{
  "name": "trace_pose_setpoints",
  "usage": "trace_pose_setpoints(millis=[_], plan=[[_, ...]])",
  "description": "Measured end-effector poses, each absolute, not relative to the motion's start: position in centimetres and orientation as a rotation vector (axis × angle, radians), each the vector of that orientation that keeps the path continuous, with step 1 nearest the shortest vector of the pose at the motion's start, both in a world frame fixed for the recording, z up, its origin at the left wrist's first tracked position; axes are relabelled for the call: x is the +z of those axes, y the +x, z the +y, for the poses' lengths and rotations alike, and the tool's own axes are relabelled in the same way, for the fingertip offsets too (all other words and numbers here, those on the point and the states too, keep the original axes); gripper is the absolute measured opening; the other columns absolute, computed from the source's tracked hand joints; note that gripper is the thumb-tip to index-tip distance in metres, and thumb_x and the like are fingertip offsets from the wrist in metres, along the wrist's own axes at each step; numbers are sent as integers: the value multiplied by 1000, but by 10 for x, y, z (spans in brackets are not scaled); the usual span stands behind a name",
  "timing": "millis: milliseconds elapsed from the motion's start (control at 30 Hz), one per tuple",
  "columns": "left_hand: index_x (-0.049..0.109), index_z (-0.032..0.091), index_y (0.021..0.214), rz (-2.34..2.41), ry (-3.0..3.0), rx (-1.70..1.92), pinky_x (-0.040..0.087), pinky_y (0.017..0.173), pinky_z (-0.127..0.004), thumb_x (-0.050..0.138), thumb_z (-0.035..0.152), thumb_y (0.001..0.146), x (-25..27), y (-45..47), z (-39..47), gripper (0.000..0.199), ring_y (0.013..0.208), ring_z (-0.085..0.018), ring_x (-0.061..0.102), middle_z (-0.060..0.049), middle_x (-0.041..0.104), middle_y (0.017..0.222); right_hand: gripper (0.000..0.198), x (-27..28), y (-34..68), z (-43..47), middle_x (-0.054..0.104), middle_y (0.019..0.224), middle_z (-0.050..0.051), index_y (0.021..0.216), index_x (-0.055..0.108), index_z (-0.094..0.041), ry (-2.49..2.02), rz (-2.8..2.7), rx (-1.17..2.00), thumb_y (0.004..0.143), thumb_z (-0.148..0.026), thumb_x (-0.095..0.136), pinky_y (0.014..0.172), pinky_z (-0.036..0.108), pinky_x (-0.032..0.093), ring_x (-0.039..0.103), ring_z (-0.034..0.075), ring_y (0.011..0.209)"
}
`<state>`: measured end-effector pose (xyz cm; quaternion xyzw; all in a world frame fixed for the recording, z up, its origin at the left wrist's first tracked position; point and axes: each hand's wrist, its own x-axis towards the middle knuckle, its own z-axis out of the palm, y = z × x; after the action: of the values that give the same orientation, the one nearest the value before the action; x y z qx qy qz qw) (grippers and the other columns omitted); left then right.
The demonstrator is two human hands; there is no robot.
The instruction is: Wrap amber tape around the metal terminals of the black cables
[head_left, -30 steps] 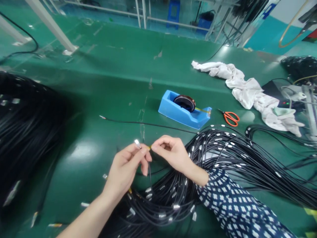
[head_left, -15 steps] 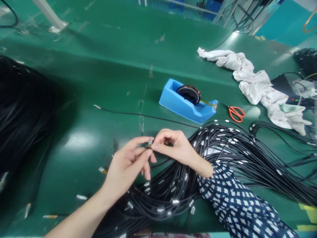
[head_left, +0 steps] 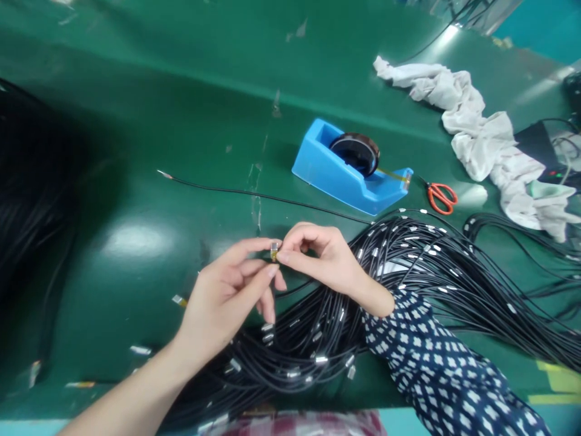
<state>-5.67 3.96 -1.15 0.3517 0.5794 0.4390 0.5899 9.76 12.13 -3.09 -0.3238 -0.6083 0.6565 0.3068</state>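
Both hands meet above the bench around a small metal cable connector (head_left: 274,247) with yellow-amber tape at its lower end. My left hand (head_left: 231,284) has its index finger and thumb tips at the connector, its other fingers loosely curled. From the other side, my right hand (head_left: 320,254) pinches the taped part between thumb and index finger. Under and behind the hands lies a large bundle of black cables (head_left: 313,339) with many silver ends. A single black cable (head_left: 245,192) stretches left across the bench beyond my fingers.
A blue tape dispenser (head_left: 336,172) with a brown tape roll (head_left: 358,151) stands beyond the bundle. Orange-handled scissors (head_left: 441,198) lie beside it. Crumpled white cloth (head_left: 481,130) runs along the right. A dark cable heap (head_left: 36,188) fills the left side.
The view has tilted down and shifted slightly. My left thumb tip sits a little lower from the connector, showing more of the yellow tape; otherwise both hands keep their pose.
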Motion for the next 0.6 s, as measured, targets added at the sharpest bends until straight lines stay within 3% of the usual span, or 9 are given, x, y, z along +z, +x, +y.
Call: trace_pose_setpoints(millis=[367,600], plan=[[58,20,111,1390,811,1055,47,41,-20,64,21,85,-9,-54,40,26,58,-17,70,3,66,59,12,-34,95,122,56,68,-2,74,65,-14,-826,-1599,1712,80,-22,71,56,24,37,46,8,60],[58,20,111,1398,829,1053,47,41,-20,63,22,86,-9,-54,40,25,47,-14,66,5,65,59,10,-33,95,122,58,70,-1,74,65,-13,-824,-1646,1638,80,-19,71,58,24,39,48,8,61]])
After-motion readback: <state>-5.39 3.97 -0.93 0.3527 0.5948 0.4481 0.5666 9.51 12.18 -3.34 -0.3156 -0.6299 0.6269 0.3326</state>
